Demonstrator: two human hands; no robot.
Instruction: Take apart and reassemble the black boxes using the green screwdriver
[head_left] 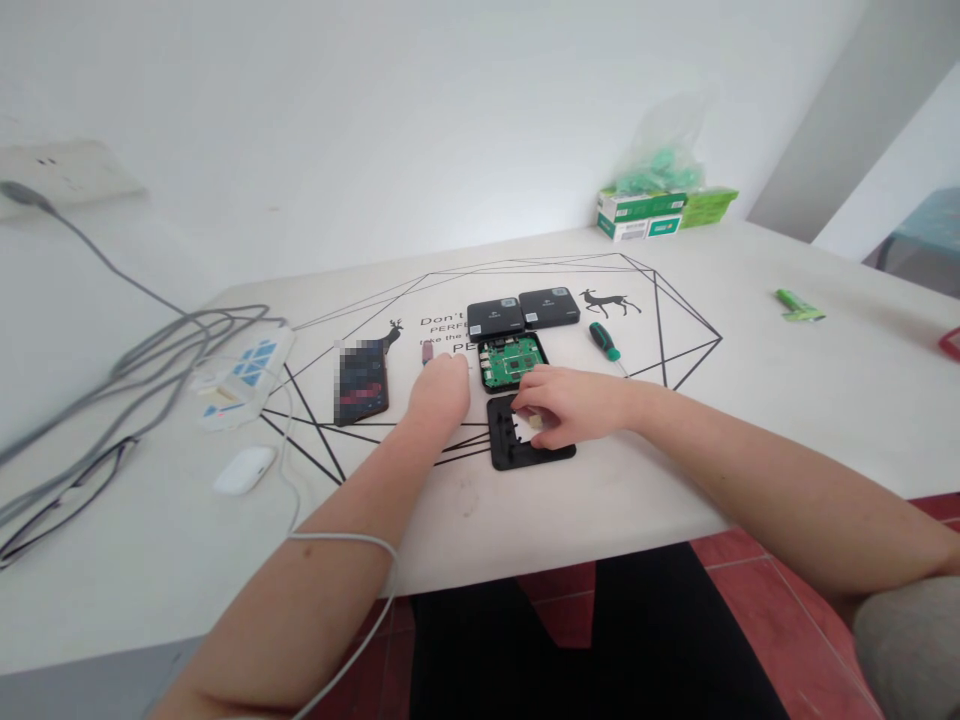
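Observation:
My left hand [441, 388] rests on the table, its fingers curled closed, and whatever may be inside is hidden. Just beyond it is a small reddish item [427, 351], partly covered by the hand. A black plastic cover [510, 456] lies inner side up with a white patch inside. My right hand [562, 405] is over that cover, fingers bent together around a small pale piece [535, 421] I cannot identify. Behind the cover sits an opened black box holding a green circuit board [513, 360].
Two closed black boxes [495, 318] stand behind the board. A green-handled screwdriver [604, 341] lies at right, a phone [362, 381] at left. Farther left are a white earphone case [245, 470], a power strip [247, 375] and cables. A white cord [345, 537] crosses my left forearm.

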